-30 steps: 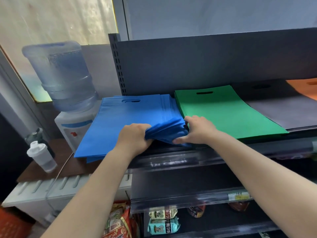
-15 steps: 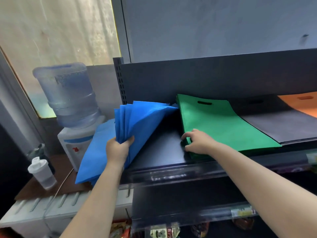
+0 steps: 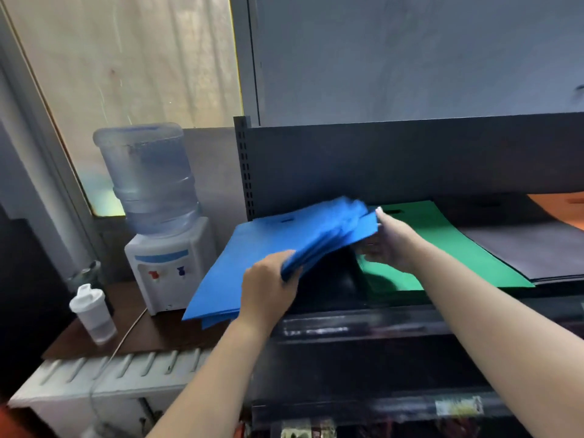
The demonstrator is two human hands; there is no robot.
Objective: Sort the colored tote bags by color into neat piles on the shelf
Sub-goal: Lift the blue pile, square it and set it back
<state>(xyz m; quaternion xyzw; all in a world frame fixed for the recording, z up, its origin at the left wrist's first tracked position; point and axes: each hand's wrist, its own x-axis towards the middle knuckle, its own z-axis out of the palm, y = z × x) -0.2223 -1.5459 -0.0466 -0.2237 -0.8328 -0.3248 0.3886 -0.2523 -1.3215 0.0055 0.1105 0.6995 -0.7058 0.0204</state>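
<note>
A stack of blue tote bags (image 3: 262, 251) lies at the left end of the dark shelf (image 3: 347, 324), overhanging its left edge. My left hand (image 3: 268, 286) grips the near right corner of the stack and holds that side lifted. My right hand (image 3: 390, 245) touches the raised right edge of the blue bags, fingers extended, above the green pile (image 3: 448, 248). To the right of the green lie a grey pile (image 3: 531, 251) and an orange pile (image 3: 562, 203), cut off by the frame edge.
A water dispenser (image 3: 164, 232) with a large bottle stands left of the shelf on a brown table (image 3: 104, 339). A white shaker bottle (image 3: 93, 312) sits beside it. Lower shelves hold packaged goods (image 3: 306, 431). The shelf's back panel (image 3: 379, 159) rises behind the piles.
The blue bags, held steeply upright half a second ago, have come down toward flat. My right hand left the green pile's corner and rose to the blue stack's right edge.
</note>
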